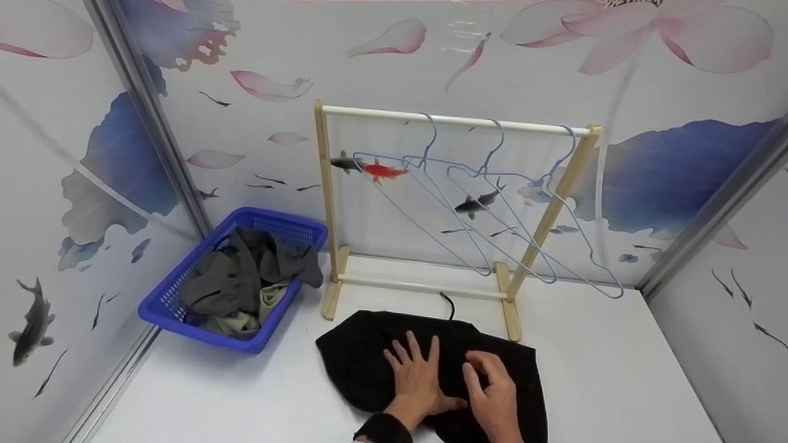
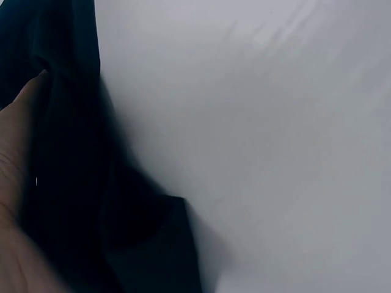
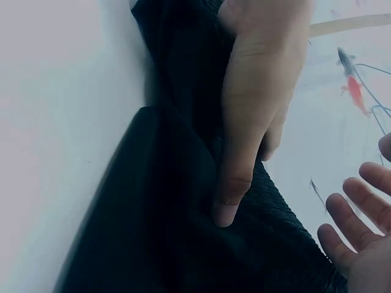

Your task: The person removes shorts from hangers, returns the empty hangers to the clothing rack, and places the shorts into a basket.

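Observation:
A black garment [image 1: 363,351] lies spread on the white table, with a thin black cord [image 1: 450,304] sticking out at its far edge. My left hand [image 1: 417,378] rests on the middle of the cloth, its fingers spread. To its right, my right hand [image 1: 494,394] is over the garment with loosely bent fingers and nothing seen between them. In the left wrist view, part of a hand [image 2: 12,183] lies against the dark cloth [image 2: 73,165]. The right wrist view shows a thumb touching the cloth [image 3: 153,201], whose far edge looks gathered.
Behind the garment stands a wooden rack [image 1: 326,215] with a white rail [image 1: 375,112]. Blue wire hangers [image 1: 492,147] hang from it. At the left is a blue basket [image 1: 154,307] holding grey and pale green cloth [image 1: 225,283]. Patterned wall panels [image 1: 394,67] enclose the table [image 1: 615,381].

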`<action>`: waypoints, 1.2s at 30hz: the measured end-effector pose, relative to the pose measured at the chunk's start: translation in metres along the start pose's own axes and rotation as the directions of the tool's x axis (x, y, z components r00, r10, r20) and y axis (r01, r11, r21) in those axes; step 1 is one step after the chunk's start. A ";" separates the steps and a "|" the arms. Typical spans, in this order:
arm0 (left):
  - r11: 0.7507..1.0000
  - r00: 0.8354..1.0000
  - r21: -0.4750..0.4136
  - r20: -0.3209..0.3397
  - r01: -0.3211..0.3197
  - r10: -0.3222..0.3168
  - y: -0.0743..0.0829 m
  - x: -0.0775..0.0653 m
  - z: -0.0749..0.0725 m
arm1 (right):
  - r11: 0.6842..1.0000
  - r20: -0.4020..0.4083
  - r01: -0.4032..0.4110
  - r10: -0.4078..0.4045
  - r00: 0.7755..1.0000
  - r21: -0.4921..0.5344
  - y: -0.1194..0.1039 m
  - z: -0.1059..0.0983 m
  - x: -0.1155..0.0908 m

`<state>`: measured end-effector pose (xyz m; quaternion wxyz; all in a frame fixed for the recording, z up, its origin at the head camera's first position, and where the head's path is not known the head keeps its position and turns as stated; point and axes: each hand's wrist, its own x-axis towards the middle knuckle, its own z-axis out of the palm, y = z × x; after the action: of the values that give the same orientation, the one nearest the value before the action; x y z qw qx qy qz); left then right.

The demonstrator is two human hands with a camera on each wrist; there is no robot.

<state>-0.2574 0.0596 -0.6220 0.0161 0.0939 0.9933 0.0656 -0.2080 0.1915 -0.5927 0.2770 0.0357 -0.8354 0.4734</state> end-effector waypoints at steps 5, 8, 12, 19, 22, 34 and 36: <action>1.000 1.000 0.017 0.003 0.017 -0.017 0.001 0.001 0.000 | 1.000 -0.005 0.013 -0.013 1.000 -0.015 0.002 0.002 0.001; 1.000 1.000 0.015 0.013 0.024 -0.024 0.001 0.002 -0.002 | 1.000 -0.016 0.017 -0.017 1.000 -0.014 0.003 0.003 0.001; 0.999 0.999 0.004 0.028 0.035 -0.035 -0.002 0.003 -0.007 | 1.000 -0.017 0.016 -0.016 1.000 -0.007 0.003 0.003 0.002; 0.997 0.999 -0.077 -0.026 0.022 -0.024 -0.015 0.004 -0.015 | 0.999 -0.029 0.035 -0.036 0.999 -0.021 0.001 0.004 0.002; 0.989 0.998 -0.145 -0.061 0.016 -0.025 -0.022 0.004 -0.018 | 0.998 -0.042 0.061 -0.061 0.997 -0.014 0.001 0.005 0.002; 0.989 0.981 -0.151 -0.192 0.005 -0.034 -0.051 -0.002 -0.022 | 0.997 -0.041 0.083 -0.083 0.996 -0.004 -0.001 0.011 0.000; 0.987 0.981 -0.163 -0.188 0.018 -0.049 -0.055 -0.003 -0.023 | 0.998 -0.036 0.069 -0.069 0.997 0.002 -0.002 0.012 -0.001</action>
<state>-0.2658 0.0021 -0.6070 -0.0707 0.0688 0.9832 0.1536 -0.2122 0.1804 -0.5967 0.3083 0.0564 -0.8278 0.4654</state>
